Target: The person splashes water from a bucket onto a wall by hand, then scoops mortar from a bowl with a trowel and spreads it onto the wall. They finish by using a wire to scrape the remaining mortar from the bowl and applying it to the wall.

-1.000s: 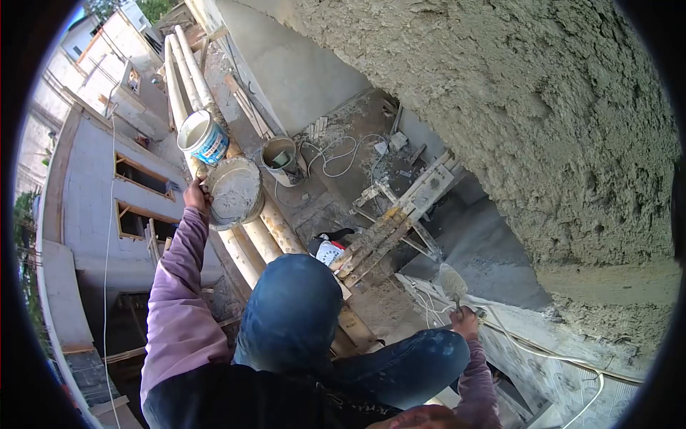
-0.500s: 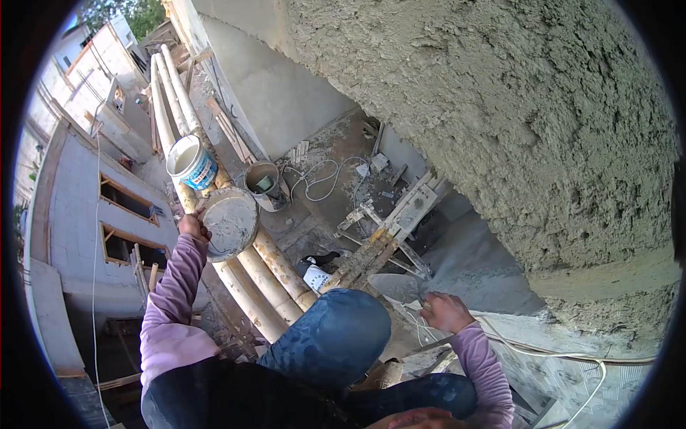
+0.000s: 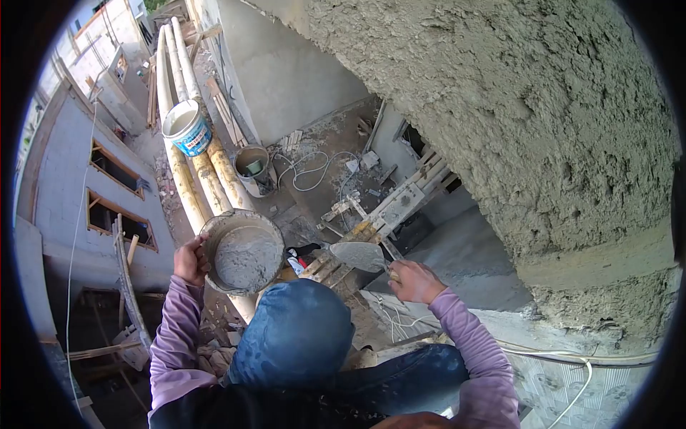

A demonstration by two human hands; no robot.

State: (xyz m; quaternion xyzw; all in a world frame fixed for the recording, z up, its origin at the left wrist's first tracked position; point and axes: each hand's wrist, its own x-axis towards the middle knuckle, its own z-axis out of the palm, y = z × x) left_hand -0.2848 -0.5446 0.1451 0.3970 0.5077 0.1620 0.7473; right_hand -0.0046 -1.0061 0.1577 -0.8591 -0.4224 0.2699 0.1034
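Two closed hands — left hand gripping the mortar pan at lower centre-left, right hand clasping the trowel just beside it — loading stage, seemingly; next needs a level blade.

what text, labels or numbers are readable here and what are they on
No text can be read.
White bucket: blue label, print too small and blurred.
White and red thing just right of the pan in the picture: marks too blurred.
Pan in the left hand and trowel in the right hand: no writing shows.
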